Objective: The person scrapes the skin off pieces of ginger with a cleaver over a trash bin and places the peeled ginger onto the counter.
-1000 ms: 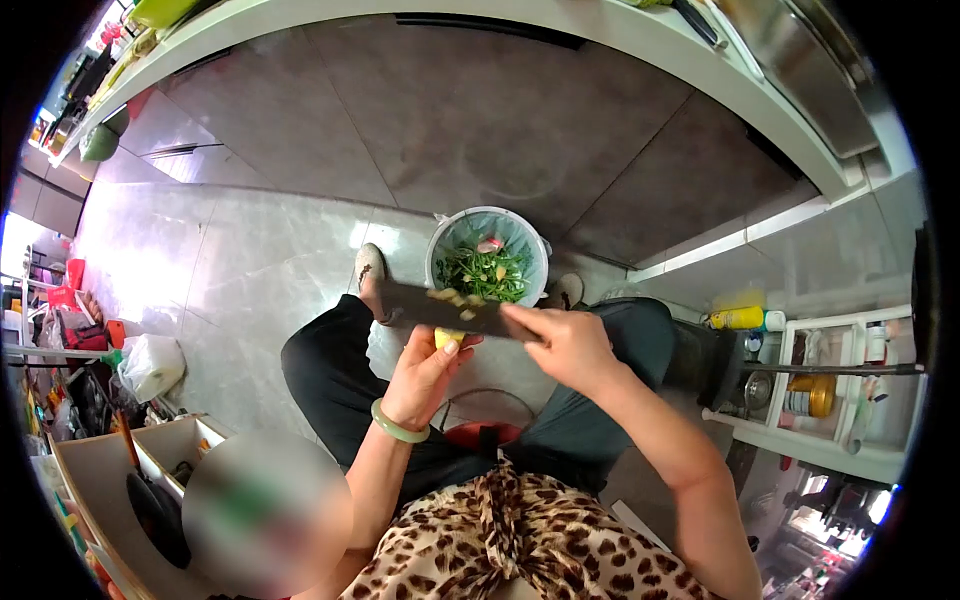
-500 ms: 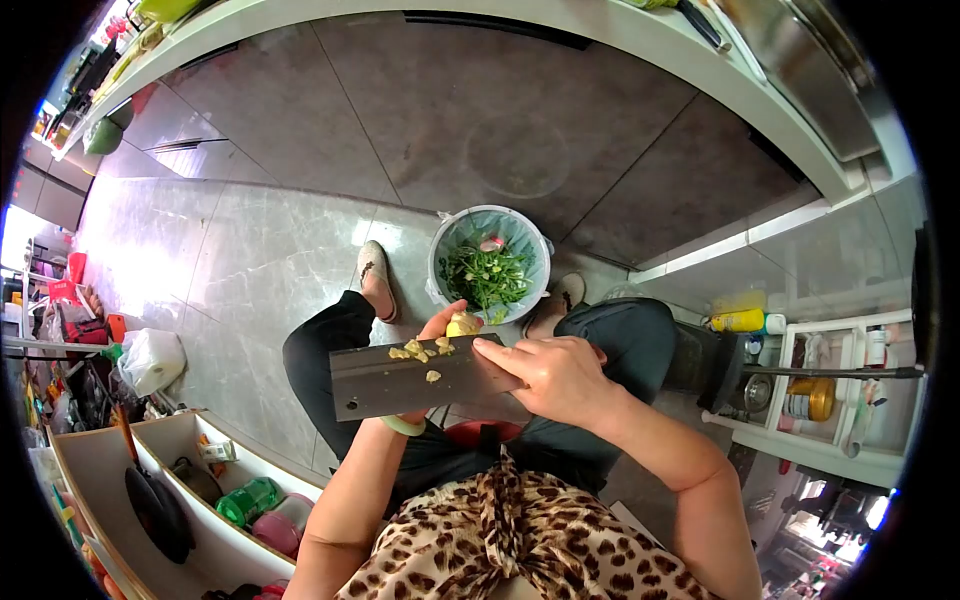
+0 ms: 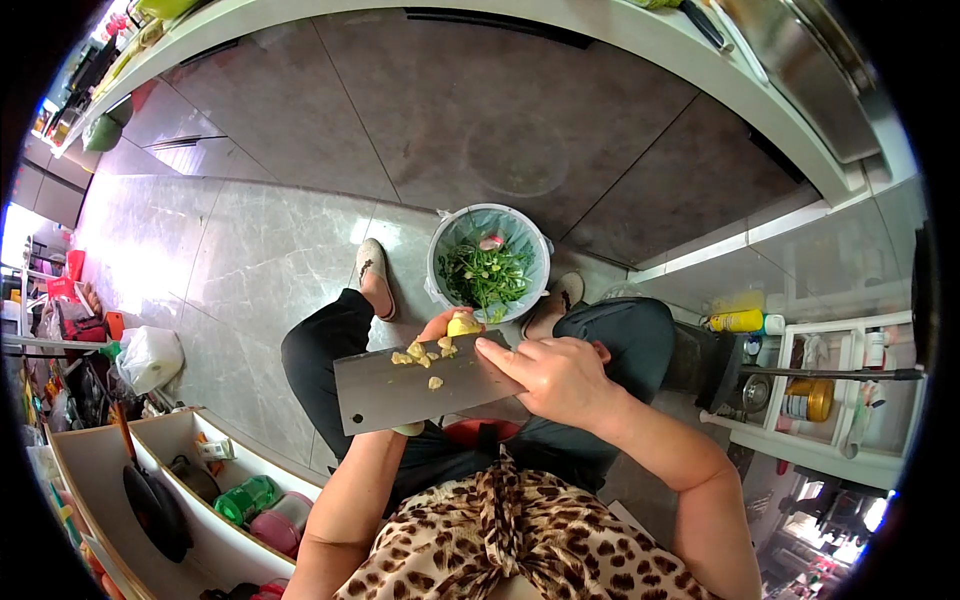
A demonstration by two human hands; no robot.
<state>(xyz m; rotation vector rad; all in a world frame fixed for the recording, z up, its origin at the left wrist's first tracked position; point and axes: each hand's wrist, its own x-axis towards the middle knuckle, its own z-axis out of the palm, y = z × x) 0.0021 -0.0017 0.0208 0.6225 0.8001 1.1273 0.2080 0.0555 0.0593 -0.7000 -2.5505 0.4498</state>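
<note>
My right hand [image 3: 565, 378] is closed on a wide cleaver [image 3: 400, 393], its index finger stretched along the dark blade. Several yellowish peel scraps [image 3: 420, 354] cling to the upper part of that blade. Just past the blade's far edge shows a pale yellow piece of ginger [image 3: 463, 324], pinched by my left hand [image 3: 436, 326]. Most of the left hand is hidden under the cleaver; only some fingers and the forearm show. Beyond the ginger, between my feet, stands a white bin [image 3: 432, 262] with a liner, holding green leafy scraps [image 3: 487, 274].
Dark cabinet doors [image 3: 430, 110] rise ahead beneath a white counter edge [image 3: 560, 18]. An open drawer [image 3: 100, 455] with a pan and bottles lies at left, near a white plastic bag [image 3: 150, 360]. To the right is a white rack [image 3: 850, 345] with jars.
The cleaver has turned a little, its left end dropping toward my body. The ginger and my left fingers have shifted only slightly. The bin stays in place.
</note>
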